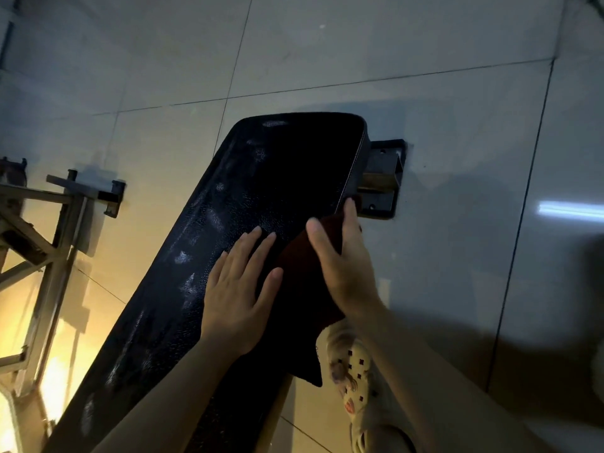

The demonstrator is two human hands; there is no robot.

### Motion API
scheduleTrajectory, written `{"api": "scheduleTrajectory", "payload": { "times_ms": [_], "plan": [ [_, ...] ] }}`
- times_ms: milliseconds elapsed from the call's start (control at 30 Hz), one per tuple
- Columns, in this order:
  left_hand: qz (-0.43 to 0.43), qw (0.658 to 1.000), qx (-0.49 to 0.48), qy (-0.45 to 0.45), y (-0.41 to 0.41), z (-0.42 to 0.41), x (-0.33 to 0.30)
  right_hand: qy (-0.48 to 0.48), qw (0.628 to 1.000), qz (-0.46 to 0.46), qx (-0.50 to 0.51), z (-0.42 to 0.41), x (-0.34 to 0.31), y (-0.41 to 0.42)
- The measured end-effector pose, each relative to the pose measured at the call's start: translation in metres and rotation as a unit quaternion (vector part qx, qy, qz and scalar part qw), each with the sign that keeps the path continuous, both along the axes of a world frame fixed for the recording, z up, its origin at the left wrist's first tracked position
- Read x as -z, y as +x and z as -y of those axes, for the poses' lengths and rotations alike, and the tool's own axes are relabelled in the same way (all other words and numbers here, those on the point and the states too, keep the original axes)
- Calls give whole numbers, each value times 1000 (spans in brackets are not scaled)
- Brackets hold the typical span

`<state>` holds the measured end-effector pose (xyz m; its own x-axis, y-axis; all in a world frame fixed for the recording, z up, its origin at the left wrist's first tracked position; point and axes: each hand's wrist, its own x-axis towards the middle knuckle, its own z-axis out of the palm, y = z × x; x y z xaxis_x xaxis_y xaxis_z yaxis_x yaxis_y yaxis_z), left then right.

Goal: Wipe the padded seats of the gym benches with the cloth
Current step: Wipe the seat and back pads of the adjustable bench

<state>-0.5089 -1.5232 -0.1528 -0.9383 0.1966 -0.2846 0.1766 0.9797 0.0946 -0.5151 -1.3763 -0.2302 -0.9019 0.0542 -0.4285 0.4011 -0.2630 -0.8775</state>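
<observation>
Cloth (295, 276) apparently under right grip (343, 259)

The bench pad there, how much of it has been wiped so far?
Hard to call any part finished: the black bench pad shows pale smears along its left side and near its far end. In hand: the right hand grips the dark red cloth at the pad's right edge, while the left hand lies flat beside it. Left: the smeared length, probably. No other bench seat shows here.
</observation>
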Motion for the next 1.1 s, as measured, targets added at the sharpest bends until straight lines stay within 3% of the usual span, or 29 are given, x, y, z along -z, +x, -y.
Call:
{"api": "scheduleTrajectory", "payload": {
  "times_ms": [167,300,400,533,700,967,1100],
  "plan": [
    [4,1000,-2,-10,-1,0,1,-47,999,-1,-5,15,-9,37],
    [6,1000,-5,-7,-1,-1,0,1,1000,-9,8,0,-10,0],
    [6,1000,-6,-10,-1,-2,-1,-15,1000,4,25,-14,0,-28],
    [3,1000,-3,-18,-1,-1,0,31,998,-41,29,0,2,0],
    [-2,1000,-1,-18,0,0,1,2,997,-70,13,26,-6,56],
    [-7,1000,2,-13,-1,0,1,27,998,-31,44,-5,4,-22],
    [-7,1000,4,-11,-1,2,2,36,995,-89,35,17,6,19]
  ]
}}
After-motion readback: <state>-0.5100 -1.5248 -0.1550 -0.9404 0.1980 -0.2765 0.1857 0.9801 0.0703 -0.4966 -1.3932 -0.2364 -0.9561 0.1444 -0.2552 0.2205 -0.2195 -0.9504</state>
